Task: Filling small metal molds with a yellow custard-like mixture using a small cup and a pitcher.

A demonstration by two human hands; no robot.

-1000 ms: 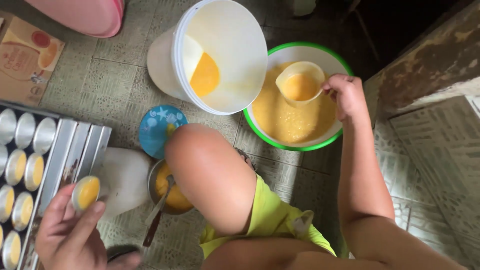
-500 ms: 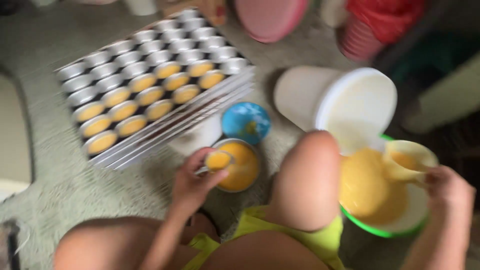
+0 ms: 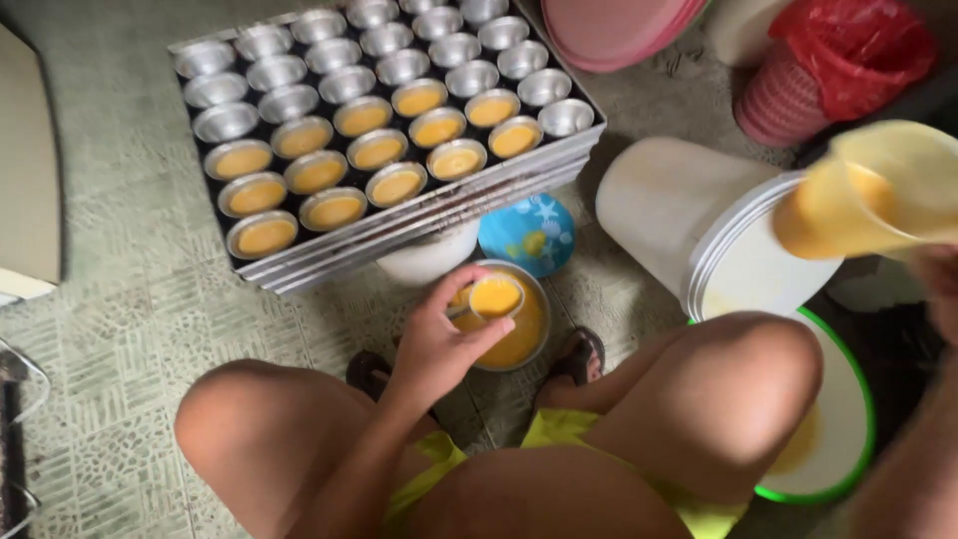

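I see my left hand (image 3: 439,344) pinching a small tin cup (image 3: 496,296) of yellow batter over the metal bowl (image 3: 514,329) on the floor, just below the tray (image 3: 399,225) of filled cups. My right hand (image 3: 938,284), mostly out of frame, grips a blurred yellow jug (image 3: 868,195) above the white bucket (image 3: 699,235).

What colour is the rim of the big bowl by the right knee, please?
Bright green rim, seen in the head view.
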